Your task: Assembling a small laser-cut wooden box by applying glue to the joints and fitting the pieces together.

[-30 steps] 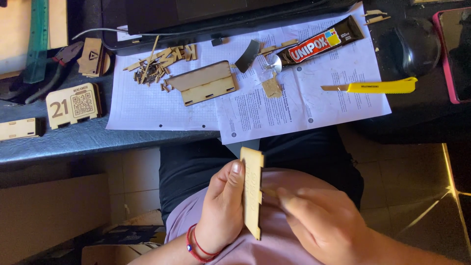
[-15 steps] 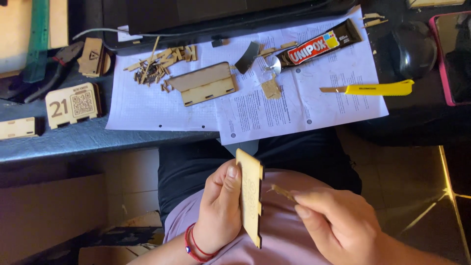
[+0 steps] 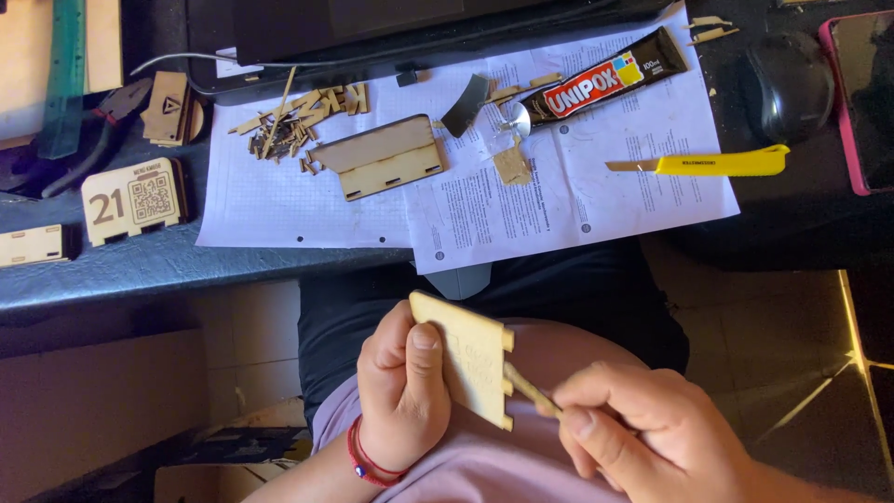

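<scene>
Your left hand grips a pale, flat plywood panel with notched edges over your lap. Your right hand pinches a thin wooden stick against its edge. On the tabletop, a black-and-red glue tube lies on white printed sheets.

I see a thin pale plywood panel, roughly rectangular, with tabs notched along its right edge and faint engraving on its face. It stands tilted over the lap, well below the desk edge, its face partly toward the camera. A slim wooden stick touches the panel's notched right edge, angled down to the right.
</scene>
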